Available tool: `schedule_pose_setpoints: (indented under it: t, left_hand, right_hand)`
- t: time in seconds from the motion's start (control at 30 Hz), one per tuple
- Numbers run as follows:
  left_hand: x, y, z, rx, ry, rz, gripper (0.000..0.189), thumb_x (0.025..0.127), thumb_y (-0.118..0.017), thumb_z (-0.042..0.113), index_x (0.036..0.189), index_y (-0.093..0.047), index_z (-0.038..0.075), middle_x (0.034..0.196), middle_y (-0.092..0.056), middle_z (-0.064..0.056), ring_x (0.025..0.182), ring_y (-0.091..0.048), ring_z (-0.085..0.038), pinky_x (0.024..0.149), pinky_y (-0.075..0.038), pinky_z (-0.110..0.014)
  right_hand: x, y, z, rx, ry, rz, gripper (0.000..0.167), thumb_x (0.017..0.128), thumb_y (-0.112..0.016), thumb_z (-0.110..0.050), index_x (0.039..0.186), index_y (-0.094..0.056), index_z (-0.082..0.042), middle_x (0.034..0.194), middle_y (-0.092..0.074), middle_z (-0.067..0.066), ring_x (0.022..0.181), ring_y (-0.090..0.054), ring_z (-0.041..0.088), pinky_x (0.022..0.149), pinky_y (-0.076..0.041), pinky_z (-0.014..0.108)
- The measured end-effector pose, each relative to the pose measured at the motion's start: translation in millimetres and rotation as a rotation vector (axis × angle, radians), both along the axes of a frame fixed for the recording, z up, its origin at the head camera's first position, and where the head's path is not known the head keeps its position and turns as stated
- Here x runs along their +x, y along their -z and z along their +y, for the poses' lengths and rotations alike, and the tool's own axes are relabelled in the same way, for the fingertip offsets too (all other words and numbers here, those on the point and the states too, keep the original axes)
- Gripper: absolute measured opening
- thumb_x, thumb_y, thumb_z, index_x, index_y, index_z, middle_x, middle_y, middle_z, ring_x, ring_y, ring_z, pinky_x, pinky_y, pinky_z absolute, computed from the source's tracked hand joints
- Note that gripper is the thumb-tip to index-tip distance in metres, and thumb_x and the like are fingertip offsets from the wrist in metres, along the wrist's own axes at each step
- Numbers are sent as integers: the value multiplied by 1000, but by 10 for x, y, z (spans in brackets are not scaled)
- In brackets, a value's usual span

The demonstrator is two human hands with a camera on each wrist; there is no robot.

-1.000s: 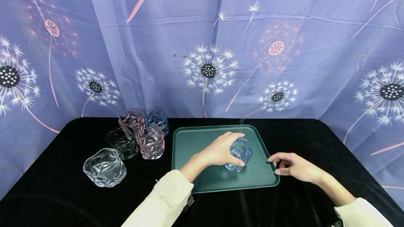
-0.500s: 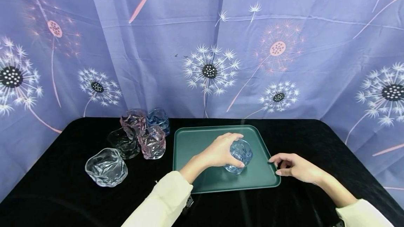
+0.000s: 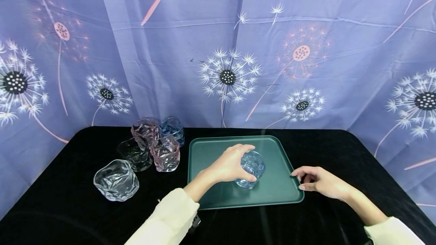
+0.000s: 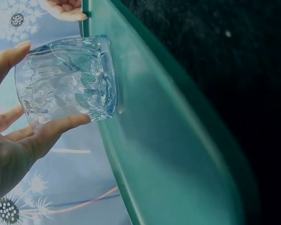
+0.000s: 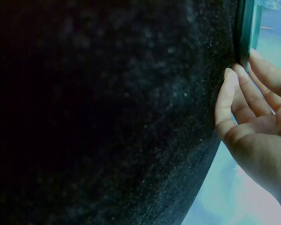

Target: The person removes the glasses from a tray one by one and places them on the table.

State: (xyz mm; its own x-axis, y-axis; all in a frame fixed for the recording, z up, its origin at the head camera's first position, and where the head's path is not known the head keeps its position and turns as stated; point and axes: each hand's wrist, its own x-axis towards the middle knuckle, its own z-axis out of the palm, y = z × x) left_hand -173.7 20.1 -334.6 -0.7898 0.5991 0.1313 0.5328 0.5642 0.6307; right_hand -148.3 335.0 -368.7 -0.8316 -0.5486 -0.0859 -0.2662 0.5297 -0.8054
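Note:
My left hand grips a light blue faceted glass tumbler, thumb on the near side and fingers on the far side. In the left wrist view the tumbler stands with its base right at the floor of the green tray. The rectangular tray lies on the black cloth. My right hand holds the tray's right rim, its curled fingertips and thumb at the edge. In the right wrist view the tray's rim meets the fingertips.
Left of the tray stand a blue tumbler, a pink tumbler, another pink one behind it and a dark grey one. Nearer the front is a clear tumbler. A dandelion-print curtain hangs behind the table.
My left hand has shifted slightly left with the light blue tumbler over the tray. The right hand stays at the tray's rim. The whole view drifts slightly right.

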Motion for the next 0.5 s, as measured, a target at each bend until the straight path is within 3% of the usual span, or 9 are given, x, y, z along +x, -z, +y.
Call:
schedule_pose_setpoints:
  t: [0.5]
  left_hand:
    - [23,-158,-334,45,-21,2,74,68,-80,26,132,-47,9,131,-48,-6,118,-44,-24,94,-39,-42]
  right_hand:
    - [-9,6,15,-15,-14,-8,32,86,-60,-4,115,-53,8,88,-53,17,67,-50,10,56,-45,26]
